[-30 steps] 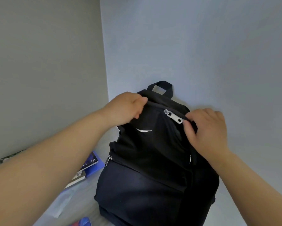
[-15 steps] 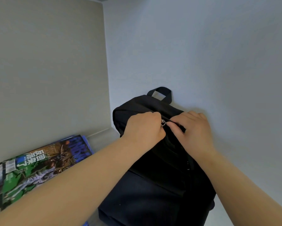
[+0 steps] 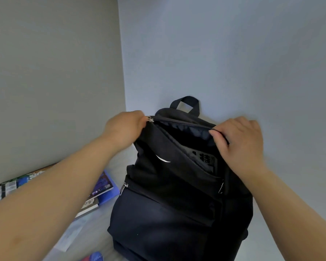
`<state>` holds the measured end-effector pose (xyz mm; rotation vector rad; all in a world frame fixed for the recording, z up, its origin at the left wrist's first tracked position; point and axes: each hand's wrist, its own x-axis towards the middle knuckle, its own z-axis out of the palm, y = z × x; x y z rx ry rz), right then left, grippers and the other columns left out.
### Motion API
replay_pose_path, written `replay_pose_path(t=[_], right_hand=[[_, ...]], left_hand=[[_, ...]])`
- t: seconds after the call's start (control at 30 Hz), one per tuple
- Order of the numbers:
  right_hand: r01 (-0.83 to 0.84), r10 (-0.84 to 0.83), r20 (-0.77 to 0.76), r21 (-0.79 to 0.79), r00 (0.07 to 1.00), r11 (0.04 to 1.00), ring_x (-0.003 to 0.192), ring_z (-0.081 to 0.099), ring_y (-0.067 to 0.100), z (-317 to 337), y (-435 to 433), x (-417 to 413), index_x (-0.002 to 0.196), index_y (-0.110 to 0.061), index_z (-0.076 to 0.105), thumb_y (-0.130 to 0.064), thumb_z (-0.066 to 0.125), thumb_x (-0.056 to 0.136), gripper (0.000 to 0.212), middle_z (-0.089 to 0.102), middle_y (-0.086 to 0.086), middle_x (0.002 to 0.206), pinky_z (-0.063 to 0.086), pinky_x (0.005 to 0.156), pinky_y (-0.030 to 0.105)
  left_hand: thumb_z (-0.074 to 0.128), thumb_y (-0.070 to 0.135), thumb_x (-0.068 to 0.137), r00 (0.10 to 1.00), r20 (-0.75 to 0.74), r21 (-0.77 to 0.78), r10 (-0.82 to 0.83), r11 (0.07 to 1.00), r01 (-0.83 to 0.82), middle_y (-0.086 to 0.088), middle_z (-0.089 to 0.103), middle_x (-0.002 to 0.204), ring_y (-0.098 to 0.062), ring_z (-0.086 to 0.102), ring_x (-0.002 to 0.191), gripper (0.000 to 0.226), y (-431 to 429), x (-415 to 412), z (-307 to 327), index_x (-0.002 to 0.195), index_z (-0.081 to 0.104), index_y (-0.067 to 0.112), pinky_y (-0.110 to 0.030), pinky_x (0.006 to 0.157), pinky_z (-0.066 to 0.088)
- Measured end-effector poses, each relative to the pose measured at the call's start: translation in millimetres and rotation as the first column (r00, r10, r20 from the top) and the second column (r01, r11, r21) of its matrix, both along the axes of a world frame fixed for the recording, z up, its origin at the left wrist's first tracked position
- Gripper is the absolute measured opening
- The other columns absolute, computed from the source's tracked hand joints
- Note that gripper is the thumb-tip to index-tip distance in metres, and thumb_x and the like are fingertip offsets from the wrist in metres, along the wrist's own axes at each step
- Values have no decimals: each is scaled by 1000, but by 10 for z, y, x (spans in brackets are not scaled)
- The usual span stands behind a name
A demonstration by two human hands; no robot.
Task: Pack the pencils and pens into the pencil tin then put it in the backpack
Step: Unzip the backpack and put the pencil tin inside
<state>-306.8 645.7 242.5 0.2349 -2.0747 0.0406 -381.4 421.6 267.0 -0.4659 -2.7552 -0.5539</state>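
The backpack (image 3: 177, 194) is shown upright against the wall, its top compartment unzipped and held agape. The far edge of the opening is pinched by the closed fingers of the right hand (image 3: 239, 142); the zip pull (image 3: 150, 120) is gripped by the left hand (image 3: 124, 129). A dark flat item with printed characters (image 3: 203, 160) is seen inside; whether it is the pencil tin cannot be told. The step is judged to concern the opening; the next move depends on the tin's whereabouts.

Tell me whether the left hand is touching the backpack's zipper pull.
Touching. The head view shows the left hand pinching the silver zipper pull at the backpack opening's left end.
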Motion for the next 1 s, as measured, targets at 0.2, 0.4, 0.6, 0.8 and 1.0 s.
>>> replay_pose_path(t=[0.2, 0.4, 0.6, 0.8, 1.0], right_hand=[[91, -91, 1, -1, 996, 996, 58, 61, 32, 57, 108, -89, 63, -6, 62, -26, 47, 80, 31, 64, 11, 56, 23, 63, 31], [169, -167, 26, -63, 986, 984, 62, 60, 36, 160, 248, -164, 66, -4, 63, -26, 45, 81, 32, 66, 15, 62, 23, 63, 32], [189, -173, 96, -202, 980, 961, 68, 58, 38, 126, 224, -266, 69, -2, 63, -21, 53, 83, 26, 66, 18, 67, 26, 69, 32], [160, -104, 186, -323, 977, 933, 83, 55, 37, 184, 174, -156, 85, 1, 62, -23, 49, 82, 27, 65, 22, 86, 38, 71, 38], [182, -200, 186, 107, 962, 977, 94, 61, 41, 217, -305, -99, 111, -3, 58, -21, 65, 58, 56, 67, 21, 103, 29, 83, 40]], left_hand=[[27, 29, 94, 978, 158, 21, 139, 989, -144, -6, 54, 88, -27, 48, 85, 32, -247, -426, -257, 77, 52, 18, -31, 72, 32], [31, 10, 89, 940, 267, 21, 214, 974, -228, -21, 59, 103, -33, 51, 90, 28, -346, -655, -606, 74, 55, 13, -36, 78, 38], [40, 2, 83, 912, 396, 95, 101, 984, -150, -15, 62, 88, -28, 55, 87, 29, -303, -464, -1253, 79, 64, 16, -31, 73, 39], [39, -10, 80, 926, 377, 241, 15, 964, -113, -2, 60, 55, -32, 56, 73, 42, -412, -488, -1095, 49, 52, 16, -29, 63, 38], [38, 18, 94, 964, 218, 453, -153, 891, 39, 20, 55, 31, -7, 47, 47, 43, -431, -485, -686, 53, 50, 22, -10, 53, 36]])
